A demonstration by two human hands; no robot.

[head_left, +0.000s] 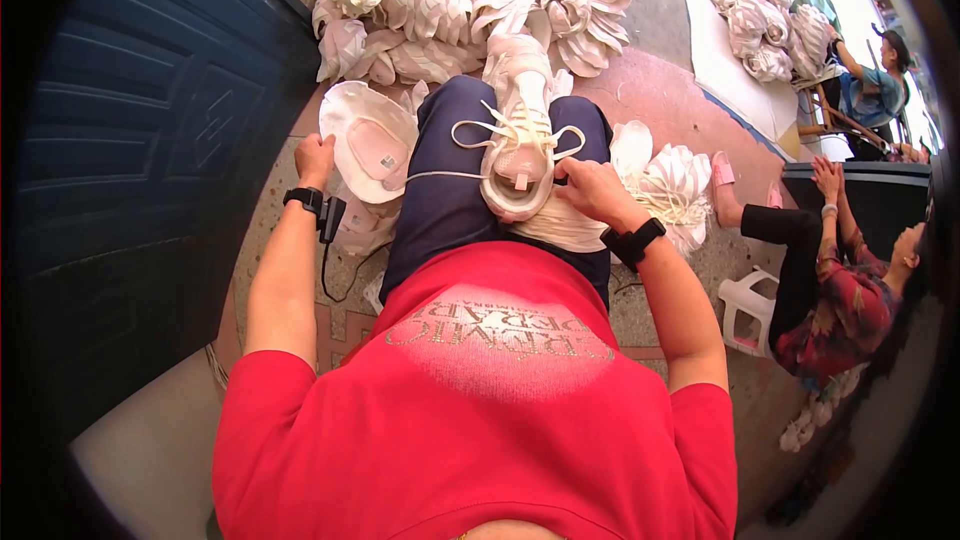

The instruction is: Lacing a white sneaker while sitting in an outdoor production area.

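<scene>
A white shoe upper [517,145] with loose laces lies on my lap, over dark blue trousers. My right hand [590,190] rests against its right side, fingers closed on the upper's edge. My left hand [315,157] reaches out to the left and touches a white shoe piece [370,140] lying beside my left thigh; a thin lace runs from that side to the shoe. Both wrists carry black bands. Whether the left hand grips anything is hidden behind its fingers.
A large heap of white shoe uppers [470,0] lies ahead of my knees, with a smaller bundle [675,185] to my right. A dark blue door [140,140] stands on the left. A seated person [830,290] is at the right, another person [875,85] farther back by a second heap [770,25].
</scene>
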